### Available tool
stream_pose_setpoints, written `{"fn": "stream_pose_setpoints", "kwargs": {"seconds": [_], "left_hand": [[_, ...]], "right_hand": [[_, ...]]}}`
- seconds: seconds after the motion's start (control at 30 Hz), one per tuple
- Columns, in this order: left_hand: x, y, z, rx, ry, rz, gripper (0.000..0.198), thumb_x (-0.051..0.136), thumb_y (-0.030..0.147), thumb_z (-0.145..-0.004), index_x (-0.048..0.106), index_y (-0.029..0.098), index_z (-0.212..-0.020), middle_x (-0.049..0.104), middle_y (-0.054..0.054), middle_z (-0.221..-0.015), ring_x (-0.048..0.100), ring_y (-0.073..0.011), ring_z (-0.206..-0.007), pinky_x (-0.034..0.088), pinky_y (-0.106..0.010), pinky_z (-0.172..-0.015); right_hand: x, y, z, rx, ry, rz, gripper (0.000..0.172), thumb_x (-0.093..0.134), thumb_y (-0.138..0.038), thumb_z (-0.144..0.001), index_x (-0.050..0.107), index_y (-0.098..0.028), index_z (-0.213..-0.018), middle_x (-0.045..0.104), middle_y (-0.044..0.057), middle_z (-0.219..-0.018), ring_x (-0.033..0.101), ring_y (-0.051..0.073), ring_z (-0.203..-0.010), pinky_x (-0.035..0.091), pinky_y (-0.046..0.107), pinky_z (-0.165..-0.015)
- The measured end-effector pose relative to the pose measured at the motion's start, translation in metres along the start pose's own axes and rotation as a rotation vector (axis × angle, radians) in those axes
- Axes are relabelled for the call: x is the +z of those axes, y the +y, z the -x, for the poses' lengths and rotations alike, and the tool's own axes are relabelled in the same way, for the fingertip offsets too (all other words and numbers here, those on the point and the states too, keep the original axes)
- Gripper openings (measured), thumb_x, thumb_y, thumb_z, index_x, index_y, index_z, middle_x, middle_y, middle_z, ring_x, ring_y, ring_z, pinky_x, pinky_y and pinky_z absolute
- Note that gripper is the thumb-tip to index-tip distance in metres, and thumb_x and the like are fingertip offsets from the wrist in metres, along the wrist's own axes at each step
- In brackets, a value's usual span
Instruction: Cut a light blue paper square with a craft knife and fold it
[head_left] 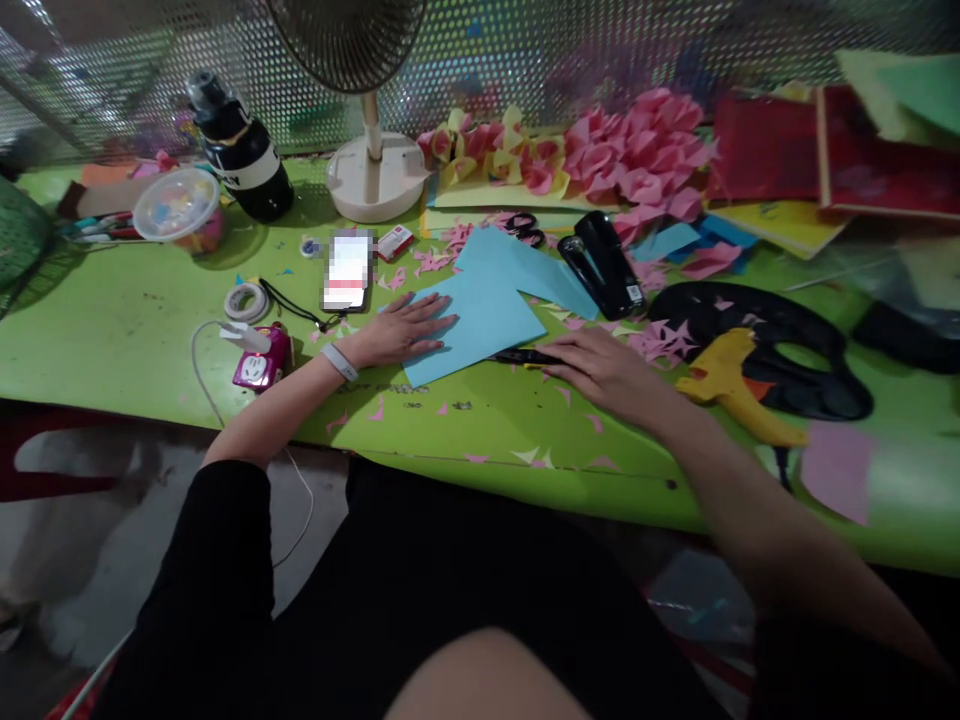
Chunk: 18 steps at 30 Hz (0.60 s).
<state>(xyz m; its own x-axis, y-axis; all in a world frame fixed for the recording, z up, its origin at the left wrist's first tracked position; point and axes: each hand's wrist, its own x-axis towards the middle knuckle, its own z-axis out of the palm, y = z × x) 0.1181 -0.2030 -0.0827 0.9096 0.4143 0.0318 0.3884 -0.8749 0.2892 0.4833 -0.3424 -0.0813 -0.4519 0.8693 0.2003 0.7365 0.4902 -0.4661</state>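
Blue paper (491, 318) lies flat, apparently pressed under the left hand (409, 330).

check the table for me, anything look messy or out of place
Yes, pink paper scraps lie strewn around the blue paper and toward the front of the green table, like unswept litter. The yellow glue gun also looks casually placed, resting partly across the black palette.

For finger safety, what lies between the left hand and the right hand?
The head view shows a blue paper sheet and a slim black tool, in the right hand.
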Motion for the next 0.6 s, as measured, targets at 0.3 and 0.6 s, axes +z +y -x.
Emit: {"fn": "stream_pose_setpoints", "kwargs": {"seconds": [0.3, 0.6], "left_hand": [[0.003, 0.0, -0.001, 0.028, 0.016, -0.061, 0.061, 0.045, 0.051, -0.112, 0.04, 0.026, -0.167, 0.031, -0.008, -0.176, 0.026, -0.0264, -0.166, 0.012, -0.047, -0.137], [0.003, 0.002, -0.001, 0.004, 0.006, -0.075, 0.061, 0.044, 0.053, -0.112, 0.04, 0.028, -0.167, 0.03, -0.007, -0.176, 0.025, -0.025, -0.166, 0.009, -0.045, -0.137]], "right_hand": [[0.002, 0.003, 0.008, 0.004, 0.0, -0.038, 0.04, 0.048, -0.039, -0.107, 0.073, -0.032, -0.137, 0.075, 0.012, -0.121, 0.069, 0.035, -0.115, 0.057, 0.062, -0.1], [0.004, -0.003, 0.004, -0.011, -0.015, -0.03, 0.041, 0.046, -0.044, -0.108, 0.074, -0.031, -0.135, 0.075, 0.013, -0.121, 0.069, 0.034, -0.113, 0.057, 0.059, -0.101]]}}
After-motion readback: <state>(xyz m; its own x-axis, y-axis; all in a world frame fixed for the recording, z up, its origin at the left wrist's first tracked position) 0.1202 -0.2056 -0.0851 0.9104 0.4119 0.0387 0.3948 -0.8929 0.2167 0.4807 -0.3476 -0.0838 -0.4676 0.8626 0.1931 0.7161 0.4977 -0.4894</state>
